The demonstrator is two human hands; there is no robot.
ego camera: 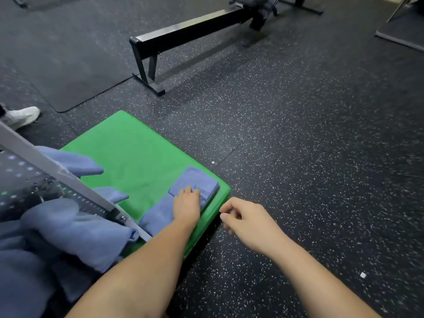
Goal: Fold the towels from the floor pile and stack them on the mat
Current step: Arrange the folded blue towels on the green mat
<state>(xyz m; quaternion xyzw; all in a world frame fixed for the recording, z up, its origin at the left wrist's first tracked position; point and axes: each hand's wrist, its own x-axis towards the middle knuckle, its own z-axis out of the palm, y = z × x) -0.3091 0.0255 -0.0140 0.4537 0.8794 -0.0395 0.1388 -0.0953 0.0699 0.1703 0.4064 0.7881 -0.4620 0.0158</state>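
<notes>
The left arm reaches forward from the bottom of the view, forearm bare and nearly straight. The left hand (187, 203) lies palm down on a folded towel (199, 181), fingers straight and together, pressing flat on the cloth and gripping nothing. The right hand (246, 218) hangs just to the right of it, above the floor (321, 157). Its fingers are loosely curled with the thumb near the fingertips, and it holds nothing and touches nothing.

The folded towel is blue and forms a small, thick rectangle with neat layered edges. A small tag shows beside the left fingertips. It sits at the corner of a green mat (137, 157), the corner nearest the right hand. A second towel (158, 215), also blue, lies touching it under the left wrist, along the mat's near edge.

To the left of the left forearm is a pile of towels (68, 232), blue, loose and rumpled, crossed by a slanting grey metal bar (57, 171).

The floor is dark rubber with pale speckles. Well beyond both hands stands a black bench frame (183, 35). Far to the left of the hands, a white shoe (24, 115) shows at the edge of the view.
</notes>
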